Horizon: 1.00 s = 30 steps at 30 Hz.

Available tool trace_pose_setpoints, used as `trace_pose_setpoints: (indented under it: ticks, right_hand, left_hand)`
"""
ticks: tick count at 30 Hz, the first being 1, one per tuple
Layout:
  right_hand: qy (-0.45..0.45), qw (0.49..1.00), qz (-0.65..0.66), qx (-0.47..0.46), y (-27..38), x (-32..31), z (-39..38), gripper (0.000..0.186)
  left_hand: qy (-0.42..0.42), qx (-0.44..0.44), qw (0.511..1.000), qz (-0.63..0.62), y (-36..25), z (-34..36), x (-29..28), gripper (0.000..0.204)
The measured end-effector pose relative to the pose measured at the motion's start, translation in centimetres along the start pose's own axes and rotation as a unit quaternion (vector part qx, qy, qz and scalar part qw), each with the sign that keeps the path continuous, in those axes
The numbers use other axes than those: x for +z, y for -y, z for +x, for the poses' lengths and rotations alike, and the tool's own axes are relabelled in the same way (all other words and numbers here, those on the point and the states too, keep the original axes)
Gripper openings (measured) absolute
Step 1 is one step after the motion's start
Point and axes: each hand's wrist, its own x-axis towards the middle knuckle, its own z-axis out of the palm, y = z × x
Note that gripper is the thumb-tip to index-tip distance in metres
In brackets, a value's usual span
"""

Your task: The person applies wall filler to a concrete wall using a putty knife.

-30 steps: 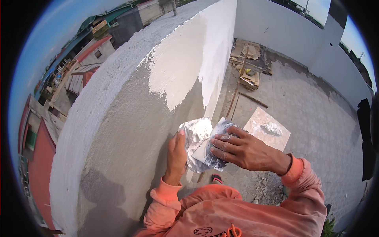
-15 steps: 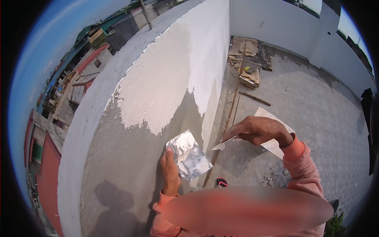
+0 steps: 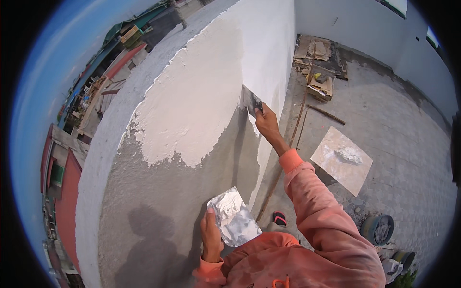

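My left hand (image 3: 210,236) grips the edge of a flat metal plate (image 3: 241,230) that carries a mound of white putty (image 3: 227,205). My right arm reaches forward, and my right hand (image 3: 268,123) is closed round a putty knife (image 3: 251,100). The knife's wide blade lies against the wall, at the border between the white coat and bare grey cement. On the wall (image 3: 158,192) the upper part bears a fresh white coat (image 3: 192,101) with a ragged lower edge; grey cement shows beneath it.
On the paved floor to the right lies a square board (image 3: 331,165) with more white putty. Buckets (image 3: 377,229) stand near my right side. A long thin rod (image 3: 301,115) runs along the wall's foot, near a short stick (image 3: 326,114) and stacked cardboard (image 3: 321,86). Beyond the wall's top are rooftops.
My right hand has gone from beside the plate up and forward to the wall, taking the putty knife along. The plate in my left hand sits slightly lower. The view has shifted.
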Motion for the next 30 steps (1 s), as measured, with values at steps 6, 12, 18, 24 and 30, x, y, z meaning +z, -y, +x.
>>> trace_pose_setpoints:
  ticks: [6,12,18,24,30]
  right_hand:
    - [-0.044,0.993,-0.078,-0.079,0.2,3.7,-1.3,0.043]
    - [-0.029,0.979,-0.175,-0.1,0.0,6.5,-6.0,0.062]
    - [-0.042,0.965,-0.209,-0.155,1.0,8.5,-11.5,0.071]
    - [-0.032,0.958,-0.209,-0.191,1.8,8.5,-16.4,0.07]
    - [0.081,0.993,0.016,0.078,6.5,-0.2,-20.4,0.03]
  left_hand:
    - [-0.011,-0.023,1.0,-0.014,1.9,-0.3,-2.2,0.045]
    - [0.0,-0.038,0.999,-0.02,2.7,-0.4,-3.1,0.044]
    - [0.02,-0.037,0.999,-0.009,2.7,0.0,-3.4,0.046]
    - [0.048,-0.019,0.999,-0.008,3.2,0.0,-3.6,0.044]
    - [0.064,-0.013,0.998,-0.022,2.5,-0.1,-2.9,0.046]
